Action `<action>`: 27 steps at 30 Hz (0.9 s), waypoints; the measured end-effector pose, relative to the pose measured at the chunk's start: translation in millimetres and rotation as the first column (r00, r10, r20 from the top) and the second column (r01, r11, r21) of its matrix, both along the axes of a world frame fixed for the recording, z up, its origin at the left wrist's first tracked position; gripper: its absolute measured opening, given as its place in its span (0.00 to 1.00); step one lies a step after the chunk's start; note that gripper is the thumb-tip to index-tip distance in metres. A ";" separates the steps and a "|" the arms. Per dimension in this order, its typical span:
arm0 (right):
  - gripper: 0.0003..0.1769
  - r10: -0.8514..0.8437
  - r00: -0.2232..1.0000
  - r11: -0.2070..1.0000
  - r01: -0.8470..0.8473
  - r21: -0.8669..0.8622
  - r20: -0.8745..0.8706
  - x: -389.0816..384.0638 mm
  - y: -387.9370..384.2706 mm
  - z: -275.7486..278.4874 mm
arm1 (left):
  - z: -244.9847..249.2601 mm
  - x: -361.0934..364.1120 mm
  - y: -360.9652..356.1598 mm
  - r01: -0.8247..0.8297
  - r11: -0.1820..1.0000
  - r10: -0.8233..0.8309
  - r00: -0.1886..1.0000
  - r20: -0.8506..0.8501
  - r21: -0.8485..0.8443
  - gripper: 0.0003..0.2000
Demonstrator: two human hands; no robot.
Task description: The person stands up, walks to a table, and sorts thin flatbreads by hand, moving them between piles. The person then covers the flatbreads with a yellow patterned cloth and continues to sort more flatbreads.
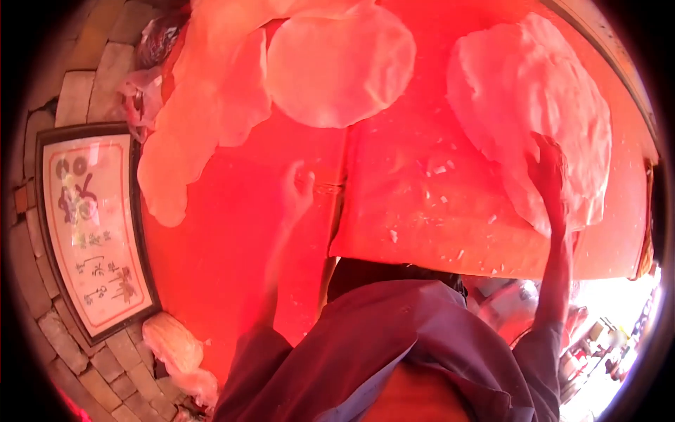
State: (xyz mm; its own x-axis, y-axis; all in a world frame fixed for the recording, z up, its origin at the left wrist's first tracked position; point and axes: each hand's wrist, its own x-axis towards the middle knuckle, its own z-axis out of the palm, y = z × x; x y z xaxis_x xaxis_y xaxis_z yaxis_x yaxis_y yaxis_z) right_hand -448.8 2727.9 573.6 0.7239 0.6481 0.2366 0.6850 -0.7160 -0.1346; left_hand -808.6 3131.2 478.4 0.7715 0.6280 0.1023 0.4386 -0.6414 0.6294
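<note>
My right hand [549, 172] rests on a stack of thin, pale round flatbread sheets [524, 84] at the right of the red table. Its fingers are apart and slightly bent against the top sheet; I cannot make out a grip on an edge. My left hand [300, 188] hovers over the red surface left of the seam, somewhat blurred, with loosely curled fingers and nothing visible in them. Beyond it lies a single round sheet [341, 67]. More sheets [218, 105] overlap along the table's far left side.
The red table [401, 232] has a seam down its middle and small pale crumbs [441, 169] on its right half. At left, a framed sign [91, 225] leans by a brick floor [105, 362]. Plastic bags [176, 344] lie near the left edge.
</note>
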 end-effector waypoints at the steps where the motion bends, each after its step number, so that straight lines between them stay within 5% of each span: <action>1: 0.19 -0.068 0.941 0.977 0.131 0.170 -0.330 -17.1 32.0 2.6 | 5.0 4.8 16.2 -0.032 0.999 0.032 0.999 0.006 -0.031 0.16; 2: 0.18 -0.102 0.796 0.889 0.341 0.304 -0.597 -34.1 64.2 5.1 | 12.1 15.4 33.1 -0.058 0.996 0.059 0.998 0.019 -0.061 0.17; 3: 0.18 -0.025 0.738 0.842 0.379 0.384 -0.674 -39.9 91.3 -4.4 | 13.1 24.9 49.4 -0.064 0.996 0.063 0.998 0.028 0.059 0.17; 8: 0.17 0.136 0.702 0.793 0.346 0.501 -0.699 -28.8 221.4 -50.7 | 33.9 91.3 104.4 -0.062 0.946 0.048 0.998 0.051 0.320 0.20; 13: 0.17 0.202 0.514 0.694 0.526 0.492 -0.834 6.3 277.9 -94.5 | 6.5 133.8 158.2 -0.245 0.849 0.278 0.961 -0.002 0.468 0.19; 14: 0.16 0.430 0.613 0.678 0.266 0.685 -0.663 9.2 275.8 -114.8 | -9.5 131.2 177.4 -0.184 0.873 0.256 0.961 -0.104 0.453 0.17; 15: 0.14 0.477 0.530 0.680 0.284 0.676 -0.702 15.7 276.9 -123.4 | -23.1 133.5 198.5 -0.116 0.896 0.219 0.955 -0.200 0.428 0.14; 16: 0.13 0.514 0.443 0.685 0.303 0.662 -0.735 22.9 278.0 -132.6 | -24.3 133.2 212.8 -0.262 0.964 0.267 0.950 -0.159 0.055 0.11; 17: 0.10 0.382 0.464 0.716 0.399 0.574 -0.799 16.4 283.7 -111.0 | -23.5 133.2 210.2 -0.344 0.877 0.309 0.938 -0.157 -0.336 0.08; 19: 0.05 0.115 0.432 0.707 0.598 0.379 -0.895 2.4 295.2 -65.1 | 26.9 147.4 173.4 -0.447 0.813 0.430 0.893 -0.132 -0.373 0.05; 21: 0.06 0.151 0.566 0.705 0.512 0.490 -0.810 10.6 266.8 -29.0 | 52.9 117.1 189.0 -0.219 0.914 0.211 0.976 -0.062 -0.341 0.15; 23: 0.07 0.188 0.733 0.716 0.353 0.602 -0.654 33.6 223.3 29.9 | 20.0 88.3 230.2 -0.172 0.956 0.201 0.974 -0.105 0.236 0.21; 27: 0.11 0.044 0.984 0.768 0.075 0.635 -0.170 65.5 132.9 192.6 | 89.9 62.1 151.1 -0.041 0.966 0.109 0.960 -0.259 0.255 0.21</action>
